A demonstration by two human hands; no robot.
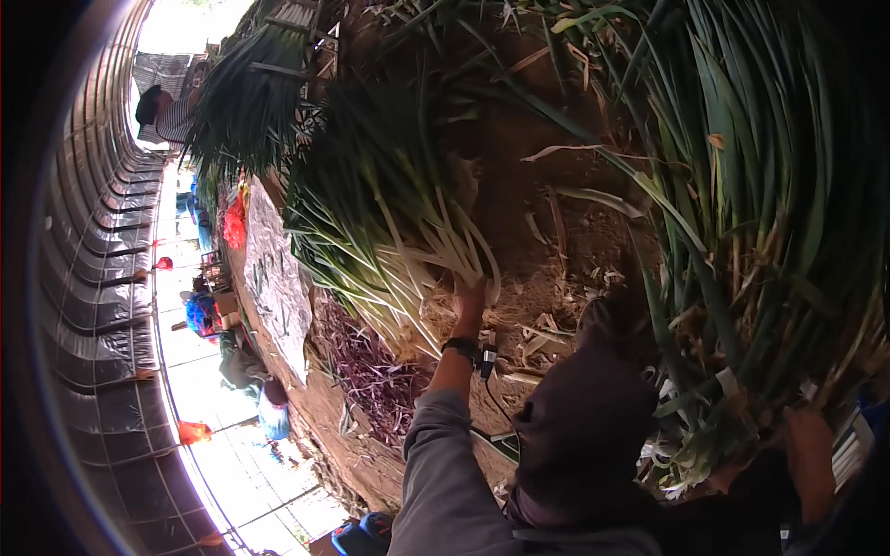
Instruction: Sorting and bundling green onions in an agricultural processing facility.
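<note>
A big heap of green onions [371, 232] lies on the soil, white stalks pointing toward me. My left hand [469, 298] reaches from a grey sleeve into the root ends of those stalks, and its fingers are hidden among them. A black band with a small device [466, 349] sits on that wrist. At the right, my right hand [809, 449] is closed around the lower end of a thick bundle of green onions [751, 213], whose long leaves fan upward. My dark-clad knee [584, 417] is between the two hands.
Brown soil [556, 232] is strewn with dry leaves. A purple-leaved pile [371, 375] lies left of my arm, beside a pale sheet [273, 278] and red bags [235, 222]. Other people [159, 111] [271, 408] work along the dark curved tunnel wall [102, 278].
</note>
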